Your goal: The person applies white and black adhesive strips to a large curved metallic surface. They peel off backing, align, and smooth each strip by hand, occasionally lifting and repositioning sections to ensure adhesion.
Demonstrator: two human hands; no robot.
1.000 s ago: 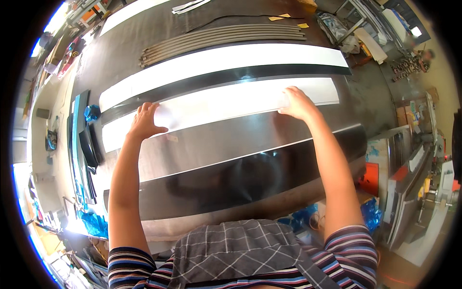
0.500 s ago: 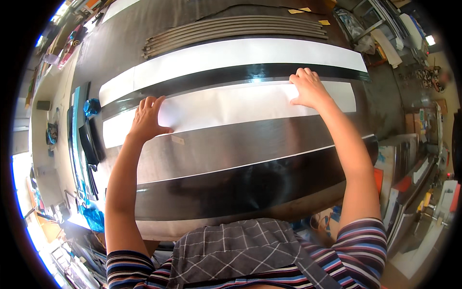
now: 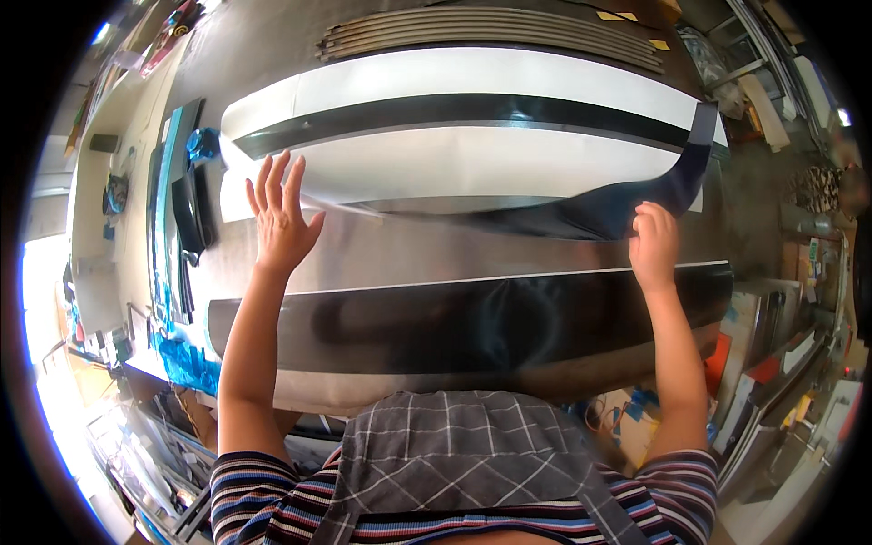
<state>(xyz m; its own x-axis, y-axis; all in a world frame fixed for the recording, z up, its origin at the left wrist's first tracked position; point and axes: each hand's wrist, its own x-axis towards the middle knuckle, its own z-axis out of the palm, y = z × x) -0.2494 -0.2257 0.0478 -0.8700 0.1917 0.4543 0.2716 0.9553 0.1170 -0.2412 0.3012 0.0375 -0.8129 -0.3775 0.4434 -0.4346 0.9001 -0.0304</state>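
Two small yellow tags [image 3: 618, 15] lie at the far right of the table [image 3: 363, 259], any marks on them too small to make out from here. The table is a broad grey sheet with a dull sheen, in a cluttered workshop. Along its left side I see dark and teal lengths [image 3: 169, 173] and two crumpled bits of blue plastic [image 3: 186, 361]; off to the right stands a red-orange panel [image 3: 718, 356].

Two white strips lie lengthwise, a back strip [image 3: 490, 74] and a front strip [image 3: 472, 156], with one black band [image 3: 454, 109] between them. One black sheet [image 3: 436, 327] with a thin white edge lies closest to the person. Beyond everything is a row of grey rods [image 3: 490, 38], packed too closely to count surely.

The right hand [image 3: 654, 243] has its fingers closed on the lower edge of a dark strip [image 3: 590, 211], which twists across the front strip's near edge, its right end curling upward. The left hand [image 3: 285, 227] is spread wide, fingertips over the front strip's left end; I can't tell if they touch.
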